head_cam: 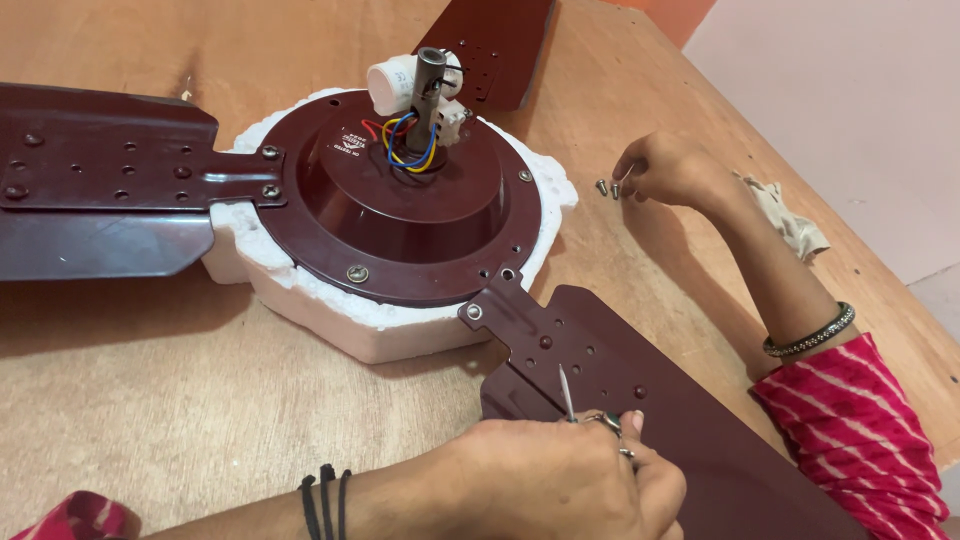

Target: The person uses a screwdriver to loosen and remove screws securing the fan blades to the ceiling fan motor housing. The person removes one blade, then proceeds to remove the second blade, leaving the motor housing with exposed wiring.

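A maroon ceiling fan motor point(400, 215) lies on a white foam block point(330, 320) on the wooden table. My left hand point(560, 480), with a ring on it, rests on the near fan blade point(620, 370) and grips a thin metal screwdriver point(566, 392) whose shaft points up toward the motor. The near blade's bracket point(500, 310) lies against the motor rim with one screw in it. My right hand point(670, 168) reaches across the table, its fingertips pinching one of two small screws point(608, 187) lying there.
A second blade point(100, 190) is screwed to the motor at the left. A third blade point(495, 45) lies at the back. Coloured wires point(405, 145) and a white capacitor point(395, 80) sit by the central shaft. A crumpled cloth point(790, 215) lies near the table's right edge.
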